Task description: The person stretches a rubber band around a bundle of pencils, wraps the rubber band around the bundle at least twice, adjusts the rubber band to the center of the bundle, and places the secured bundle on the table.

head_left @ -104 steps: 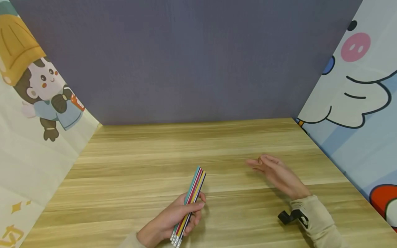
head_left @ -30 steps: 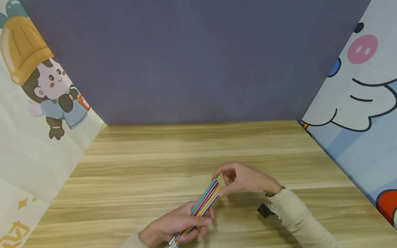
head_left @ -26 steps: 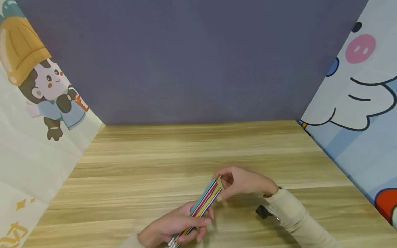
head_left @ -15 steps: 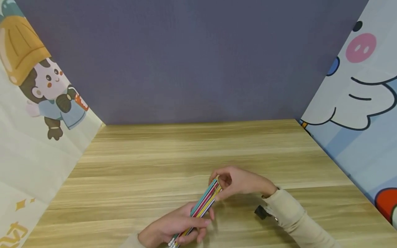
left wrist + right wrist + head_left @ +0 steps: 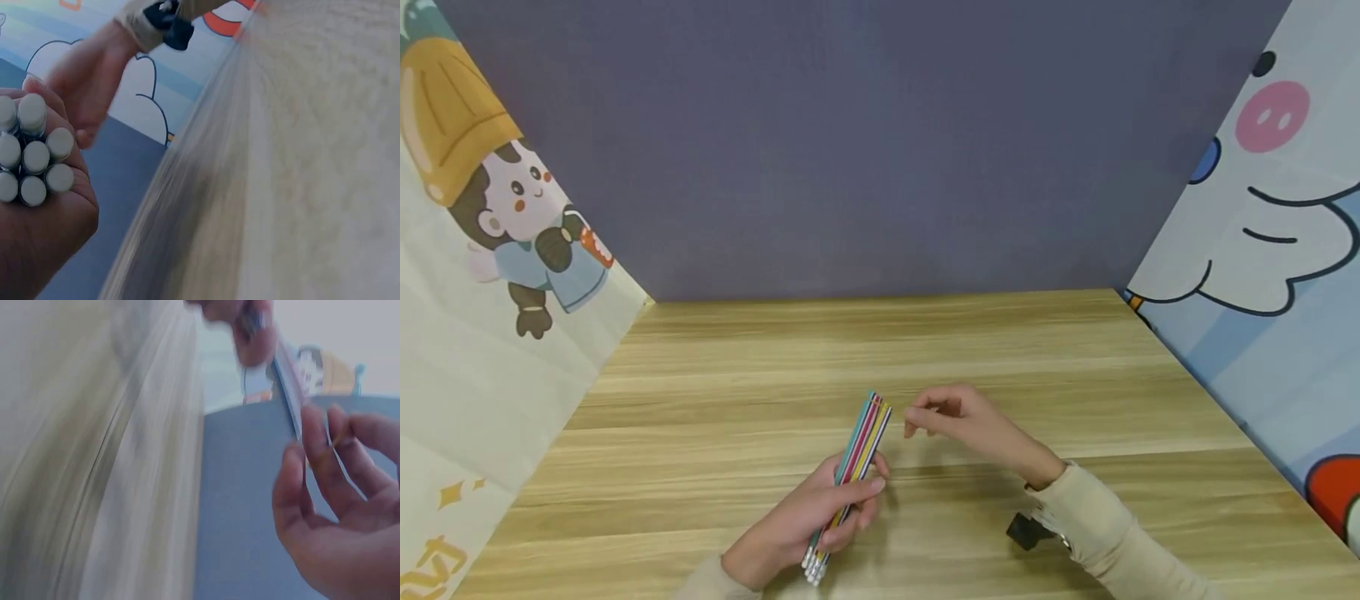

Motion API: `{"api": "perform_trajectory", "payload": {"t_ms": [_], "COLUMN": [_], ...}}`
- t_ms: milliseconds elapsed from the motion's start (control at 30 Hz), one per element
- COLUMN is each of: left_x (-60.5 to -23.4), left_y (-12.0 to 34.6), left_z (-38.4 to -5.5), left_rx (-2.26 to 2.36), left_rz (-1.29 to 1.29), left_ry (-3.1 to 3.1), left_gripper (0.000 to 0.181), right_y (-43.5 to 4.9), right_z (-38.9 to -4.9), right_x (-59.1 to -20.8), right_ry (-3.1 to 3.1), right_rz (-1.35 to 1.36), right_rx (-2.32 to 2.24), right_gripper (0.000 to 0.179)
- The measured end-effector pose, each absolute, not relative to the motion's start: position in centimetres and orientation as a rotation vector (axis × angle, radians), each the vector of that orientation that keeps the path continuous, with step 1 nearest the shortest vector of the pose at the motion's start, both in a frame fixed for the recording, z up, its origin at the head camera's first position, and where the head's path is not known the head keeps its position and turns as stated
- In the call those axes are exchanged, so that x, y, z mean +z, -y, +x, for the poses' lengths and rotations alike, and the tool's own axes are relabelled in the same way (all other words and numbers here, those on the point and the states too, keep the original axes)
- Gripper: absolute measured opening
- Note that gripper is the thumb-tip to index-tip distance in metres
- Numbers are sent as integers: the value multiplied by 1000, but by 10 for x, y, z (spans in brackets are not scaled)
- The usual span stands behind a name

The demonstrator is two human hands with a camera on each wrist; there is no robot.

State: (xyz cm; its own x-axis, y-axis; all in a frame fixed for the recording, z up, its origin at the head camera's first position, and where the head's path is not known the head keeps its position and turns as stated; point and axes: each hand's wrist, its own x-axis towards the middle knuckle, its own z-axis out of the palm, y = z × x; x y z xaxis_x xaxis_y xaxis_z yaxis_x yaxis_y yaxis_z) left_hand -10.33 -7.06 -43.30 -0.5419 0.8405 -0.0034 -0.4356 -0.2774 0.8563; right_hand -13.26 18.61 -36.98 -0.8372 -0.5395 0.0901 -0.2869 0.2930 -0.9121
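My left hand (image 5: 808, 512) grips a bundle of striped pencils (image 5: 857, 442), thumb across them, white erasers toward me. The left wrist view shows the round eraser ends (image 5: 35, 157) packed together, the palm behind them. Just right of the pencils' far end, my right hand (image 5: 958, 421) has its fingers bent toward the thumb. In the right wrist view a thin yellow rubber band (image 5: 320, 456) runs from near the pencil tips across the fingers (image 5: 328, 481) to the thumb, which pinches it. Around the tips in the head view, an orange-yellow line (image 5: 877, 402) crosses the bundle.
Both hands are above a wood-grain table (image 5: 737, 375). A dark grey panel (image 5: 880, 150) stands along its back edge, and cartoon-printed sheets (image 5: 535, 208) line both sides. A black wrist camera (image 5: 1028, 531) sticks out below the right sleeve (image 5: 1090, 508).
The right hand came in from the right and worked at the pencil tips. Over the last half second it has drawn slightly off them, while the bundle has shifted up and left.
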Motion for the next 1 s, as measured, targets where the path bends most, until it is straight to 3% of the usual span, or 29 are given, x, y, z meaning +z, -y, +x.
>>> {"api": "perform_trajectory", "payload": {"t_ms": [200, 400, 700, 833, 1000], "left_x": [-432, -435, -440, -440, -437], "left_y": [74, 75, 71, 71, 70], "left_z": [-102, -101, -106, -105, -105], "left_rx": [1930, 1938, 1919, 1918, 1925], "left_rz": [600, 683, 655, 668, 652], "left_ry": [-1043, -973, -1067, -1099, -1130], "left_gripper": [17, 19, 11, 19, 27], "right_y": [-166, -162, -145, -140, -138], "right_z": [-120, -120, -100, -94, -88], "right_x": [-369, -377, -366, -364, -368], "right_ry": [-2611, -2387, -2920, -2838, -2734], "right_rz": [-812, -847, -1311, -1435, -1531], "right_rx": [-1391, -1428, -1245, -1401, -1457], "right_gripper": [15, 21, 14, 24, 24]}}
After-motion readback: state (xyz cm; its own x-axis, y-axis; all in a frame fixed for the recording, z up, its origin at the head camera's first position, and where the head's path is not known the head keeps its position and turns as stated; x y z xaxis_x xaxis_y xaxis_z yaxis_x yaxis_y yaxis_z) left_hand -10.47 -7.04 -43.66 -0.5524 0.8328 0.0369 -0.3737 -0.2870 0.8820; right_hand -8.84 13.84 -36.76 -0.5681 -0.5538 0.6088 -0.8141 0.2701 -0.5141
